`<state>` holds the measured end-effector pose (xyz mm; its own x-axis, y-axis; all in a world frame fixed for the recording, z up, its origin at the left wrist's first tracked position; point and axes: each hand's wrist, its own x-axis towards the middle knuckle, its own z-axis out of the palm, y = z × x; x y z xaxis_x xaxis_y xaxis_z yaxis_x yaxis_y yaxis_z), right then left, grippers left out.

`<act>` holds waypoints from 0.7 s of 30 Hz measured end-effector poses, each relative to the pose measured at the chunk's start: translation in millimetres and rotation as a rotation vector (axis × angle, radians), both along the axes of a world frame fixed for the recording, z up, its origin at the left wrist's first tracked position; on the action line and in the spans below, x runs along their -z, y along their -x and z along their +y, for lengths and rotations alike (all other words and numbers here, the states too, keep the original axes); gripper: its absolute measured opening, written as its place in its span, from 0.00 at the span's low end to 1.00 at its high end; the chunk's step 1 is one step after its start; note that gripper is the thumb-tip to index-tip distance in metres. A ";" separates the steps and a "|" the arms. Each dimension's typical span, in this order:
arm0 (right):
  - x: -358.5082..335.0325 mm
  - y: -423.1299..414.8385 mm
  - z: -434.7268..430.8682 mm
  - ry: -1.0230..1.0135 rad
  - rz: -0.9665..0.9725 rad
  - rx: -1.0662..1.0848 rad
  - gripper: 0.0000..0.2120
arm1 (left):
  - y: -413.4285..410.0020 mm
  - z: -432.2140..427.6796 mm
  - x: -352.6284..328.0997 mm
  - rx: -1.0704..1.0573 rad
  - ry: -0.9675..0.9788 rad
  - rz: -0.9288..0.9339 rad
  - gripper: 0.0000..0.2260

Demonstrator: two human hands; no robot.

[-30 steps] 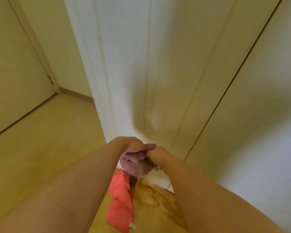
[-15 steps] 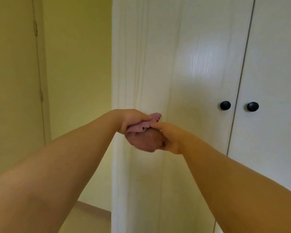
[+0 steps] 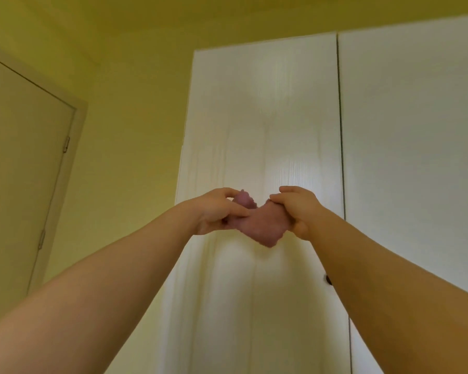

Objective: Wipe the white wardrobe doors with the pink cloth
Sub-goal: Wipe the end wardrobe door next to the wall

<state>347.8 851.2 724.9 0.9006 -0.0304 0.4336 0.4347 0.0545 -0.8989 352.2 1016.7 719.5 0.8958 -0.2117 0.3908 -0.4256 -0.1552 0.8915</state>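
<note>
Both arms raised in front of the white wardrobe, 2 doors in view. Left hand (image 3: 219, 210) and right hand (image 3: 297, 209) hold the pink cloth (image 3: 260, 225) between them, bunched, sagging to a point in the middle. Left fingers pinch its left end, a small tuft poking up past them; right fingers curl closed over its right end. Cloth hangs in front of the left wardrobe door (image 3: 265, 117); contact with the panel cannot be told. Right wardrobe door (image 3: 411, 136) beside it, dark seam between. Black knob (image 3: 328, 279) peeks out beside right forearm. Room door (image 3: 19, 163) at left, yellow wall (image 3: 135, 117) between.
</note>
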 end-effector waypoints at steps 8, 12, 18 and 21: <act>-26.7 0.6 -23.1 0.409 -0.192 0.187 0.30 | -16.2 -38.5 -53.1 -0.215 0.123 -0.231 0.13; -42.2 3.6 -35.4 0.445 -0.237 0.149 0.20 | -15.1 -66.4 -67.3 -0.158 -0.076 -0.351 0.11; -66.3 -13.8 -59.6 0.326 -0.302 0.331 0.06 | -21.3 -94.4 -92.5 -0.141 -0.147 -0.519 0.04; -80.8 -26.7 -66.9 0.312 -0.458 0.515 0.07 | -25.8 -101.2 -103.7 -0.139 -0.074 -0.520 0.05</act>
<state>374.5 784.4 805.7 0.5335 -0.2128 0.8186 0.6701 -0.4843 -0.5626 377.9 915.5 823.3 0.6098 -0.1482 0.7786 -0.7786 -0.2959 0.5534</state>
